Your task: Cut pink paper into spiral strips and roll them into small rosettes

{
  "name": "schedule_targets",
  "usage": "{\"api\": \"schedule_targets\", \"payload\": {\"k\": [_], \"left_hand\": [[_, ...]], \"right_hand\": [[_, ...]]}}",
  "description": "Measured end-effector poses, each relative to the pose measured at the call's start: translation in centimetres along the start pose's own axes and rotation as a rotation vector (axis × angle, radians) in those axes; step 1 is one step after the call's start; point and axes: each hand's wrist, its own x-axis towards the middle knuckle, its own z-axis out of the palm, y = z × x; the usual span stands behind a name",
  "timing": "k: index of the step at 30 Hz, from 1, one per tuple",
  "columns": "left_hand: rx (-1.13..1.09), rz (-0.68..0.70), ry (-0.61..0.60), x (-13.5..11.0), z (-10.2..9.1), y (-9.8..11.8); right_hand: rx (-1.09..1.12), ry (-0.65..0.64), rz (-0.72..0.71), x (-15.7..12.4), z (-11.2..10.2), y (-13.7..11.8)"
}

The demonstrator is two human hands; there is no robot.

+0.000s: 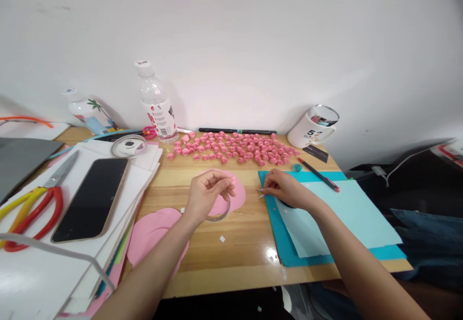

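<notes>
My left hand (pixel 208 192) is curled, its fingertips pinched on a small pink paper roll (pixel 232 180) above a pink paper disc (pixel 237 199) and a clear round lid (pixel 218 212). My right hand (pixel 284 188) rests on the edge of a teal sheet (pixel 285 247), fingers closed on a thin pointed tool (pixel 260 192). Beyond both hands lies a spread of several small pink paper rolls (pixel 235 149) on the wooden desk (pixel 235 257).
A phone (pixel 92 197) lies on stacked white paper at left, beside red-handled scissors (pixel 39 204). Two plastic bottles (pixel 155 103), a tape roll (pixel 128 145) and a white mug (pixel 314 127) stand near the wall. A red pen (pixel 318 174) lies on pale blue paper (pixel 347 214).
</notes>
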Motion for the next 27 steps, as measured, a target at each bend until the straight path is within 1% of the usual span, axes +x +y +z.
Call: {"api": "schedule_targets", "payload": {"k": [4, 8, 11, 14, 16, 19, 23, 27], "left_hand": [[-0.003, 0.005, 0.0, 0.0, 0.1, 0.1], [-0.015, 0.01, 0.01, -0.1, 0.1, 0.1], [-0.019, 0.014, 0.014, -0.1, 0.1, 0.2], [-0.021, 0.017, 0.012, -0.1, 0.1, 0.2], [-0.025, 0.021, 0.013, -0.1, 0.1, 0.2], [-0.032, 0.031, 0.017, -0.1, 0.1, 0.2], [-0.023, 0.043, 0.02, -0.1, 0.1, 0.1], [-0.018, 0.049, 0.025, -0.2, 0.2, 0.1]], "right_hand": [[0.036, -0.008, -0.038, -0.4, 0.1, -0.2], [0.017, 0.043, -0.068, -0.7, 0.3, -0.3], [0.056, 0.059, -0.027, -0.9, 0.5, -0.1], [0.182, 0.069, 0.029, -0.9, 0.8, 0.1], [0.244, 0.091, 0.041, -0.9, 0.8, 0.2], [0.225, 0.123, 0.024, -0.9, 0.8, 0.3], [0.196, 0.134, -0.017, -0.9, 0.8, 0.4], [0.179, 0.161, -0.028, -0.8, 1.1, 0.7]]}}
